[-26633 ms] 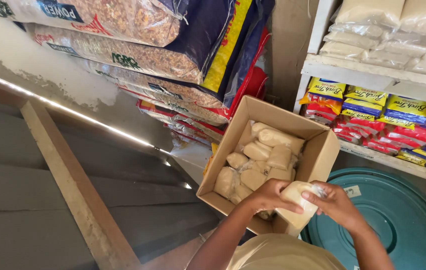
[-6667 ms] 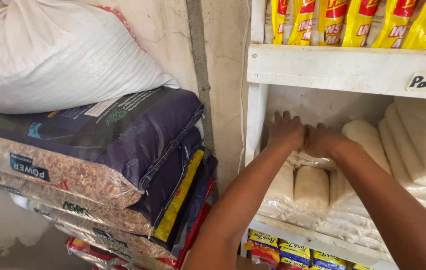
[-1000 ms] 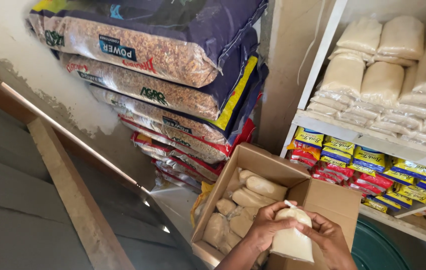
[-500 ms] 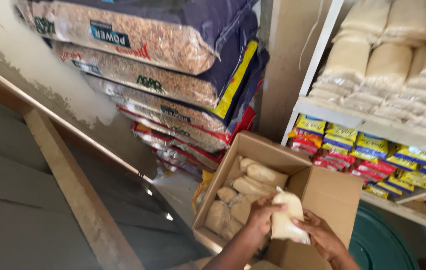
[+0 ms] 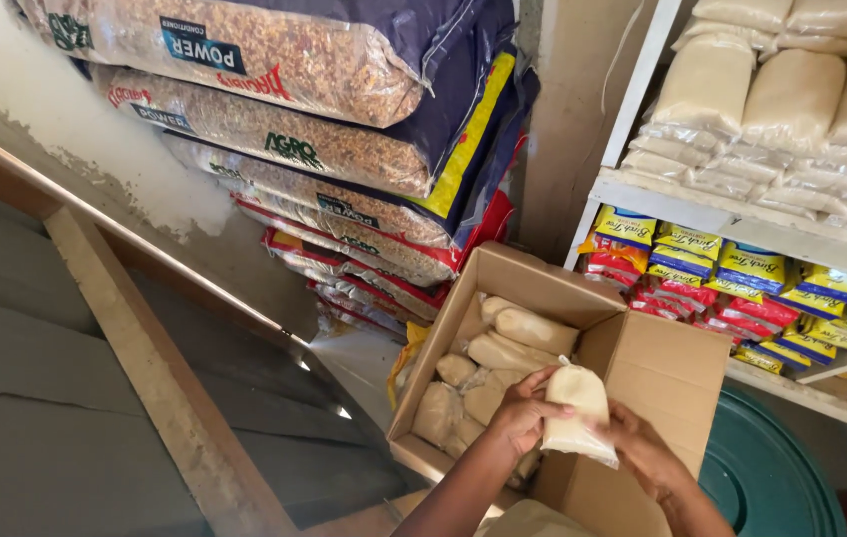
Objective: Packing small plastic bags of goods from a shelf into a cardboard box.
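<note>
Nearest the camera, the left hand (image 5: 521, 413) and the right hand (image 5: 642, 449) were closed together on a small clear bag of pale grain (image 5: 576, 413), the left fingers wrapped around its near side and the right hand cupped under its lower corner. The bag stood roughly upright, its knotted top pointing up, held just above the near right corner of an open cardboard box (image 5: 642, 373). Inside the box lay more pale bags (image 5: 503, 353) of the same kind, heaped loosely against its left wall; how many there were could not be told, as the hands covered some. To the right of the box, part of a round teal lid (image 5: 776, 472) showed at the lower edge. Beyond it, a white shelf (image 5: 732, 221) carried rows of yellow, blue and red packets (image 5: 732, 278) beneath and stacked pale bags (image 5: 771, 94) above. To the left, large sacks of feed (image 5: 294, 129) were piled against the wall.
</note>
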